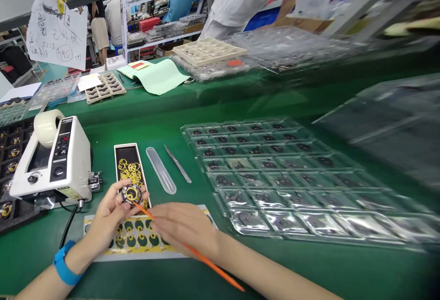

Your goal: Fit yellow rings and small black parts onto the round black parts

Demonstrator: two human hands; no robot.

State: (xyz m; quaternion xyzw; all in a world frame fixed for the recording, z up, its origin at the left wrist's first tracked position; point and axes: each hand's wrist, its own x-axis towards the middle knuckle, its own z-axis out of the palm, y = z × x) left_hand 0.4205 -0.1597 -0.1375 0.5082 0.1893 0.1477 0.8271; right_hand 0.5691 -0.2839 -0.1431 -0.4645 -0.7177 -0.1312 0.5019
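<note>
My left hand (115, 210), with a blue band on the wrist, pinches a small round black disc with yellow and white markings (132, 194). In my right hand (185, 226) is a thin orange stick (216, 270), its tip at the lower edge of the disc; whether it touches cannot be told. Behind the disc lies a narrow white box (115, 153) with loose yellow rings (131, 171). Under my hands is a sheet of yellow and dark green round stickers (140, 239), partly covered by them. A clear plastic strip (161, 171) and metal tweezers (177, 163) lie beyond my right hand.
A white tape dispenser (74, 162) stands at left, beside a black tray of round parts (13, 153). Clear compartment trays with dark parts (275, 176) cover the right side. A ledge behind holds beige trays (209, 51) and papers (161, 75). Another person stands across the bench.
</note>
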